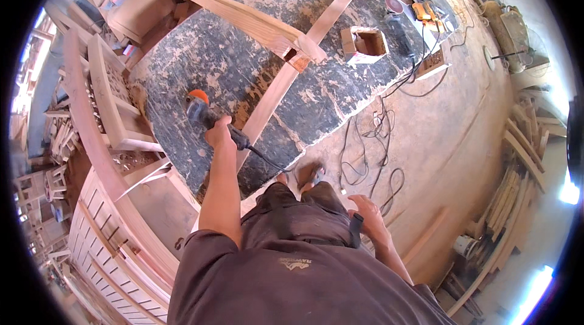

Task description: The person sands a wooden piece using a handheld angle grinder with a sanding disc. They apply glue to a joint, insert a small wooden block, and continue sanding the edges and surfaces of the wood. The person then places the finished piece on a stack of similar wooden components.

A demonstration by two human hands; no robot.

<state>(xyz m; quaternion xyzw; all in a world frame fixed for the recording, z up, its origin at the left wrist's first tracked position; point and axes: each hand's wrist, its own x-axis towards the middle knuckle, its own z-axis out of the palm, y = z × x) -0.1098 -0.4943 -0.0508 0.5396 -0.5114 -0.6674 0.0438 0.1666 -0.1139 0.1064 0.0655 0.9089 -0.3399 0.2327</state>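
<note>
Over the left end of the worn, dark table [365, 89], holding a power sander [200, 113] with the left hand [219, 134] wrapped round its rear grip, just left of a wooden beam [267, 101]. With the right hand [368, 213] hanging low, bare of any tool, fingers loosely apart. For steadiness, probably best to bring both hands to the sander, keep the cord [265, 159] away from the orange disc [198, 95], and press lightly. On the dark shirt [274, 291], bearing a small pale printed mark [295, 263]. Cannot make out writing on the sander.
</note>
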